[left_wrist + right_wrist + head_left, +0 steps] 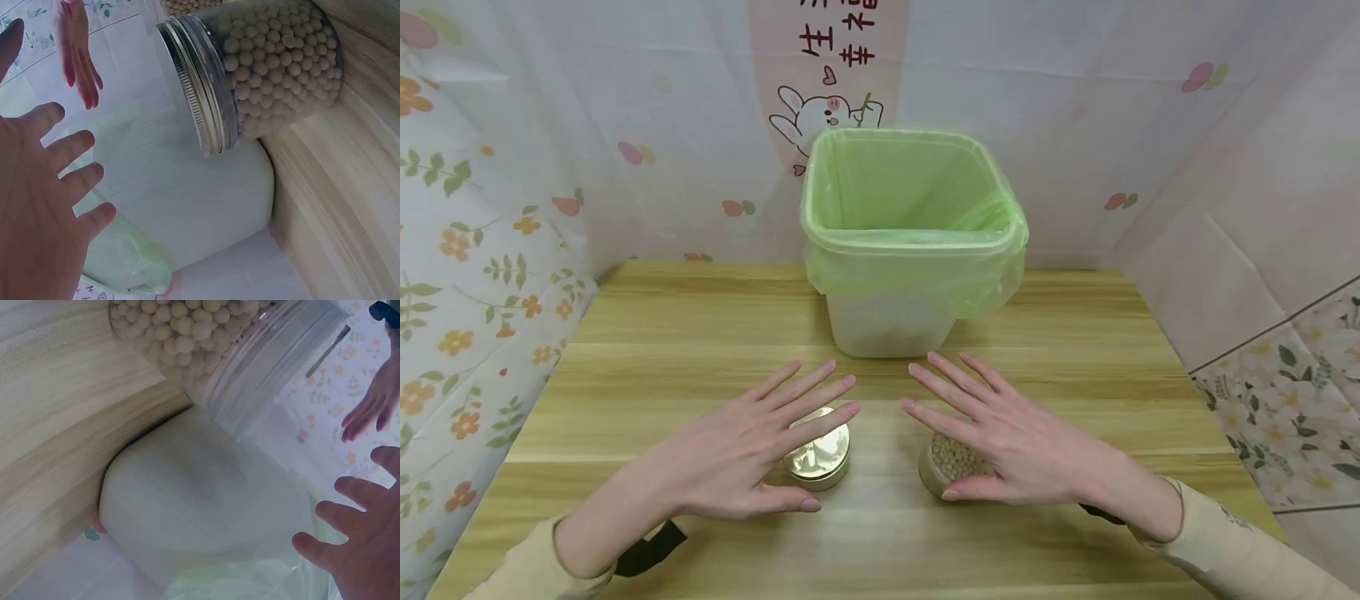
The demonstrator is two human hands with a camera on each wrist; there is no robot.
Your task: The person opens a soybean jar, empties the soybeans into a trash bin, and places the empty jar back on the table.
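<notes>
- Head view: the left grip [752,450], a bare hand, was wide open, fingers straight and spread, with hold of nothing; the right grip [1022,442] was equally spread and unburdened.
- Beneath the left grip's index finger and thumb, a clear cylindrical jar with a shiny gold metal lid [820,460] stood upright on the wood-grain table [865,542], packed with small round beige balls [269,75].
- Beneath the right grip's palm and thumb stood a clear cylindrical jar without a gold lid [955,460], also full of beige balls and seemingly uncovered.
- Beyond both grips' fingertips stood a white plastic bin [887,329] lined with a thin translucent green bag [917,267].
- Both jars looked stiff-walled and fairly weighty from their fill; their smooth sides could have proved slippery.
- The lidded jar offered its body for a full wrap, and the ridged lid edge would likely have given the better friction for twisting.
- The other jar called for a level hold round its body, since its loose balls might have spilled if tipped.
</notes>
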